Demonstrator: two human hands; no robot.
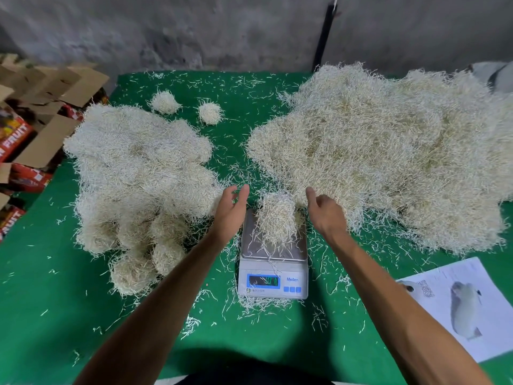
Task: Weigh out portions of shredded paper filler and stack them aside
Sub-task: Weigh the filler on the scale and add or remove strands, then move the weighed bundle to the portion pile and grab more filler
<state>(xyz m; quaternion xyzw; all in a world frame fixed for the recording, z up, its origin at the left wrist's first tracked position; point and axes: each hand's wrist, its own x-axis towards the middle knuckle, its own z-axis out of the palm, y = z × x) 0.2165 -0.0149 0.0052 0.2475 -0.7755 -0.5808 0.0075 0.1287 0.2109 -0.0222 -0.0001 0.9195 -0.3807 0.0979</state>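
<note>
A clump of shredded paper (pixel 277 218) is sitting on the scale (pixel 273 262), being weighed. The left hand (pixel 231 207) and right hand (pixel 326 211) are hovering either side, fingers relaxed, grasping nothing. Next, judging by the blurred display, they are likely adjusting the amount, then moving it to the weighed stack (pixel 138 184) on the counter (pixel 55 315).

Blurred, unreadable digits on the scale display (pixel 263 281); cartons (pixel 16 134) and printed sheet (pixel 472 307) edge-cropped.

a strip of green table (pixel 230 140) is staying open behind the scale (pixel 273 259), with the stacked portions (pixel 138 176) crowding its left and the loose filler heap (pixel 383 151) crowding its right.
</note>
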